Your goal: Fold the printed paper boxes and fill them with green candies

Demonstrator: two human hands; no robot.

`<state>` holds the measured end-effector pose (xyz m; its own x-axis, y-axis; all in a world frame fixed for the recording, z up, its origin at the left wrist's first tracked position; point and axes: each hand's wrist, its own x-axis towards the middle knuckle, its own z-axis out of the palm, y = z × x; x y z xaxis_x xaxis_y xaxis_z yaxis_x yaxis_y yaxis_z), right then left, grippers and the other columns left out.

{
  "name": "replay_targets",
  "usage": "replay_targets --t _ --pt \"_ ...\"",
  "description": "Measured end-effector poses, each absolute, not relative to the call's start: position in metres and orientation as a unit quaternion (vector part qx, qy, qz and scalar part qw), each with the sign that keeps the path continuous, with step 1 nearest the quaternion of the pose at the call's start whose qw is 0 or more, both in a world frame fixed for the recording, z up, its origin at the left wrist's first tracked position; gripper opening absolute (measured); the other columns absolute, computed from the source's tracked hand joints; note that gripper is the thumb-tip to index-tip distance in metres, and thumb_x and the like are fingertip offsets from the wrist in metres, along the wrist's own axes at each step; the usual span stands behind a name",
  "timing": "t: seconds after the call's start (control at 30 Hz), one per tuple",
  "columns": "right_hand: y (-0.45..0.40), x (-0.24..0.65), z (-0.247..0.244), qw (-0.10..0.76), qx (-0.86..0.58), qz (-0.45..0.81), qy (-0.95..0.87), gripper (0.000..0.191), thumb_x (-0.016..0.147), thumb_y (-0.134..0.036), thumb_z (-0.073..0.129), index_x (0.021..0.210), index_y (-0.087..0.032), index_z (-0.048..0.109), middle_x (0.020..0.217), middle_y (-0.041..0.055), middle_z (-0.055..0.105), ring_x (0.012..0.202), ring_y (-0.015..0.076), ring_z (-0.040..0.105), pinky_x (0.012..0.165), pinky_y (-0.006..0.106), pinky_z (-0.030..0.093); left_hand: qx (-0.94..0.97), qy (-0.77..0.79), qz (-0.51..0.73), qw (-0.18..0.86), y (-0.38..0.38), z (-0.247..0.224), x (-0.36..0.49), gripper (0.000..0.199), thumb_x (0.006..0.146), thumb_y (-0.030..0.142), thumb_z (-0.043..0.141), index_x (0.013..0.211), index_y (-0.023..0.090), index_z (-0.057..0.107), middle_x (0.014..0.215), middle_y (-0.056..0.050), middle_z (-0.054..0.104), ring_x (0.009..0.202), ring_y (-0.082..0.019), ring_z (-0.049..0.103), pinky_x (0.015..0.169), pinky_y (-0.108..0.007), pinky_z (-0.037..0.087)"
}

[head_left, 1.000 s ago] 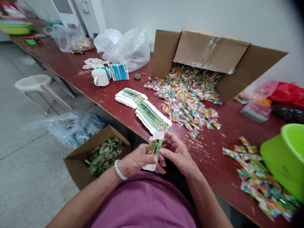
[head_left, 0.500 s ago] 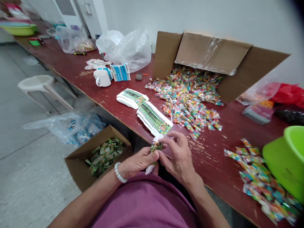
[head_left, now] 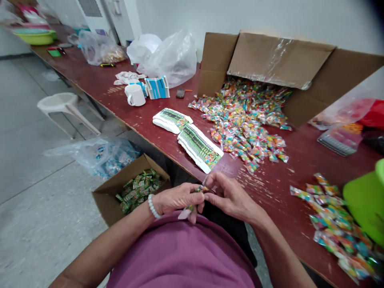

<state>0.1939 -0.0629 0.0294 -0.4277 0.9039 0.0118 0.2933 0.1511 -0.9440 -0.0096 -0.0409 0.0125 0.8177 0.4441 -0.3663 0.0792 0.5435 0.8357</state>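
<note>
My left hand [head_left: 180, 198], a beaded bracelet at its wrist, is closed on a small green packet [head_left: 189, 207] whose white end sticks out below the fingers. At the packet's upper end, my right hand [head_left: 225, 194] pinches with thumb and fingers; part of what lies between them is hidden. Just beyond the hands, two fanned stacks of green-and-white wrappers [head_left: 199, 148] lie on the red table [head_left: 162, 145]. Behind them, many clear bags of colourful candy [head_left: 240, 120] spill from a cardboard box [head_left: 279, 60].
Below the table edge at left, an open carton [head_left: 108, 200] holds green packets, beside a clear bag [head_left: 105, 156] of blue ones. A white mug [head_left: 135, 95] and plastic bags [head_left: 168, 56] stand farther back. More candy bags [head_left: 336, 224] and a green basin [head_left: 366, 200] are at right.
The packet has been tilted and is now more covered by the fingers; its white upper end no longer shows. The right hand has lowered slightly. The whole view has shifted a little.
</note>
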Motion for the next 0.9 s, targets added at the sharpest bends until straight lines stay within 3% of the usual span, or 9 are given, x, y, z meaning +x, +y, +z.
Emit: replay_targets --t 0.13,0.27,0.33,0.43,0.57,0.67,0.77,0.83,0.9 --pt "-0.061 0.189 0.017 0.350 -0.383 0.605 -0.604 0.026 0.087 -0.040 0.070 0.087 -0.023 0.050 0.078 -0.0026 0.060 0.065 0.0123 0.054 0.059 0.024 0.045 0.450 0.299 0.105 0.835 -0.043 0.014 -0.007 0.038 0.068 0.045 0.082 0.075 0.016 0.060 0.063 0.000 0.063 0.045 -0.011 0.059 0.047 -0.022 0.048" --pt "-0.061 0.177 0.000 0.481 -0.486 0.482 -0.548 0.033 0.077 -0.039 0.080 0.096 -0.024 0.058 0.072 -0.0046 0.058 0.059 0.0116 0.052 0.055 0.024 0.043 0.474 0.367 0.224 0.768 -0.045 0.007 -0.004 0.029 0.075 0.040 0.078 0.081 0.013 0.066 0.066 -0.001 0.063 0.048 -0.011 0.058 0.048 -0.023 0.050" --pt "-0.063 0.171 -0.007 0.496 -0.508 0.475 -0.520 0.034 0.078 -0.042 0.079 0.100 -0.023 0.062 0.068 -0.0047 0.057 0.055 0.0119 0.052 0.052 0.024 0.043 0.475 0.380 0.250 0.753 -0.046 0.002 -0.002 0.033 0.079 0.043 0.074 0.085 0.012 0.068 0.072 -0.004 0.067 0.053 -0.013 0.061 0.052 -0.024 0.052" --pt "-0.063 0.168 -0.011 0.481 -0.499 0.534 -0.484 0.030 0.084 -0.049 0.071 0.083 -0.020 0.065 0.060 -0.0031 0.058 0.051 0.0128 0.052 0.050 0.026 0.043 0.495 0.381 0.259 0.736 -0.046 -0.003 -0.001 0.036 0.084 0.046 0.070 0.088 0.010 0.069 0.079 -0.007 0.070 0.066 -0.015 0.065 0.063 -0.026 0.052" --pt "-0.060 0.174 -0.007 0.489 -0.529 0.488 -0.492 0.033 0.081 -0.050 0.074 0.073 -0.018 0.067 0.066 0.0002 0.064 0.058 0.0138 0.055 0.056 0.026 0.044 0.533 0.398 0.313 0.678 -0.045 -0.002 -0.002 0.034 0.081 0.035 0.075 0.108 0.016 0.065 0.103 -0.006 0.071 0.093 -0.018 0.066 0.080 -0.026 0.052" --pt "-0.057 0.174 -0.005 0.494 -0.518 0.512 -0.475 0.030 0.083 -0.048 0.073 0.091 -0.019 0.069 0.075 0.0004 0.066 0.066 0.0154 0.059 0.061 0.026 0.048 0.505 0.418 0.351 0.669 -0.049 0.003 0.000 0.052 0.079 0.028 0.077 0.124 0.021 0.052 0.109 -0.006 0.072 0.092 -0.018 0.069 0.078 -0.027 0.054" --pt "-0.059 0.165 -0.007 0.538 -0.487 0.536 -0.432 0.045 0.083 -0.041 0.074 0.121 -0.025 0.057 0.083 -0.0017 0.066 0.074 0.0161 0.063 0.069 0.028 0.052 0.467 0.427 0.401 0.662 -0.055 0.007 0.004 0.073 0.079 0.026 0.077 0.138 0.026 0.034 0.107 -0.006 0.073 0.083 -0.017 0.070 0.072 -0.026 0.054" --pt "-0.063 0.156 -0.010 0.565 -0.472 0.540 -0.408 0.050 0.083 -0.038 0.074 0.127 -0.029 0.052 0.086 -0.0028 0.066 0.078 0.0156 0.064 0.071 0.028 0.053 0.447 0.416 0.435 0.662 -0.058 0.008 0.006 0.082 0.080 0.026 0.077 0.144 0.030 0.025 0.114 -0.007 0.071 0.088 -0.018 0.071 0.076 -0.028 0.056" --pt "-0.066 0.150 -0.013 0.582 -0.463 0.536 -0.401 0.047 0.086 -0.036 0.072 0.128 -0.030 0.052 0.091 -0.0021 0.067 0.081 0.0151 0.064 0.073 0.027 0.053 0.450 0.406 0.451 0.655 -0.060 0.007 0.007 0.079 0.081 0.027 0.076 0.144 0.030 0.028 0.119 -0.008 0.070 0.095 -0.020 0.071 0.081 -0.030 0.056"
